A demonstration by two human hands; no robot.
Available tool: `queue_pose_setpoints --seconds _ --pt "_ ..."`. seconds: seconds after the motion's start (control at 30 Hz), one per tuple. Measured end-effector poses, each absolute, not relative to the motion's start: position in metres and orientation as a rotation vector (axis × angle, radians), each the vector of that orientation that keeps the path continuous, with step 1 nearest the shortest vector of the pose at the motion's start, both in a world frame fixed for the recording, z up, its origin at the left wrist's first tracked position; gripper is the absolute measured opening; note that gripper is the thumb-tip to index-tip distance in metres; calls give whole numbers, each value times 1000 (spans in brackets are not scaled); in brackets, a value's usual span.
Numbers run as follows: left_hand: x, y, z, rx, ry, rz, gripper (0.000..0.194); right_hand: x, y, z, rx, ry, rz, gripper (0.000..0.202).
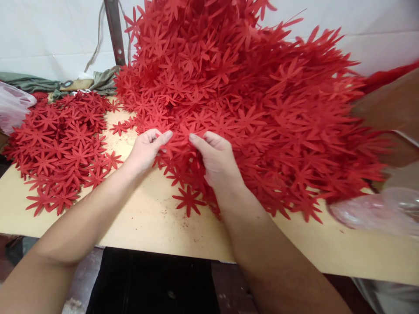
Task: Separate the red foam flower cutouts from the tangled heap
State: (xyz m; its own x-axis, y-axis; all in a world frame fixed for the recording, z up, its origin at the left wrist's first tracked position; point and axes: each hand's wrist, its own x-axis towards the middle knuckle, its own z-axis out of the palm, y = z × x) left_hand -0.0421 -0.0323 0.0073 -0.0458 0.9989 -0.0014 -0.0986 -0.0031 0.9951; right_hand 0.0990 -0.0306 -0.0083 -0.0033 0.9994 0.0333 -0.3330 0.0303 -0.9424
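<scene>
Between my two hands a red flower-shaped cutout is pinched by its thin petals, just in front of a large heap of similar cutouts. My left hand grips its left side between thumb and fingers. On the other side, the thumb and fingers of my right hand are closed on it as well. Whether it is one layer or several stuck together I cannot tell. A single red cutout lies flat on the table below my hands.
A lower pile of red cutouts covers the table's left side. The pale tabletop has small red scraps. Clear plastic and a brown box are at the right. A plastic bag and folded cloth sit at left; a metal post stands behind.
</scene>
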Motion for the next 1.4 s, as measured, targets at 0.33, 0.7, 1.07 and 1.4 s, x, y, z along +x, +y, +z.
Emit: queue_pose_setpoints --seconds 0.33,0.7,1.07,1.4 --pt "-53 -24 -7 1603 1379 1549 18 104 -21 -13 -901 -1055 1270 41" --pt "-30 -40 -13 1391 1135 1231 14 93 -25 -23 -946 -1222 1067 33" --pt "-32 -32 -7 1125 1180 1329 15 93 -27 -19 -873 -1249 1209 28" --pt "-28 -44 0 1242 1078 1240 26 92 -26 -22 -845 -1107 1154 33"
